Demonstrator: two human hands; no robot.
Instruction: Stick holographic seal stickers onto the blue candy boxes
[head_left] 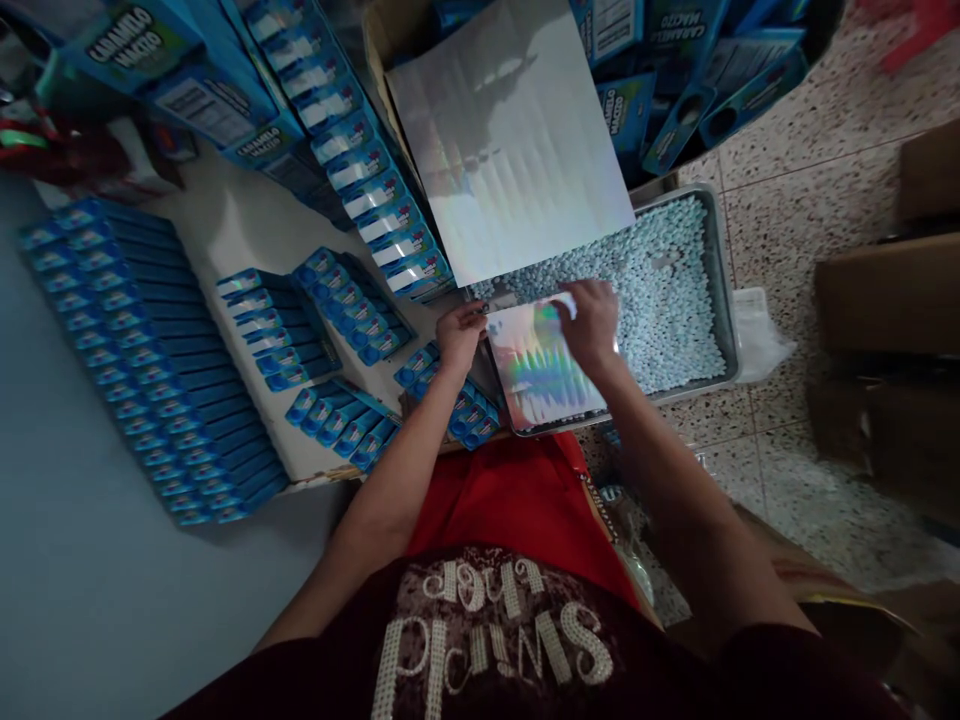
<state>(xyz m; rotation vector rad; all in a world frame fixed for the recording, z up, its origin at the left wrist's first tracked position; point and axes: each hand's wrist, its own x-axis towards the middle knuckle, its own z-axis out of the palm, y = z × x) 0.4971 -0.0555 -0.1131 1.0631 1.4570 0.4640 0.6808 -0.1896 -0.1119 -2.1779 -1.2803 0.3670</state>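
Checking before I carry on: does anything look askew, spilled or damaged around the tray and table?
The table edge looks worn, with brown patches breaking its pale surface. A crumpled clear bag also juts out beside the tray. No spill stands out.

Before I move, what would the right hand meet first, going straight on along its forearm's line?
The right hand would probably meet the lower edge of the large silvery sheet. Depth is unclear: travelling low, it could touch the pale pellets first.
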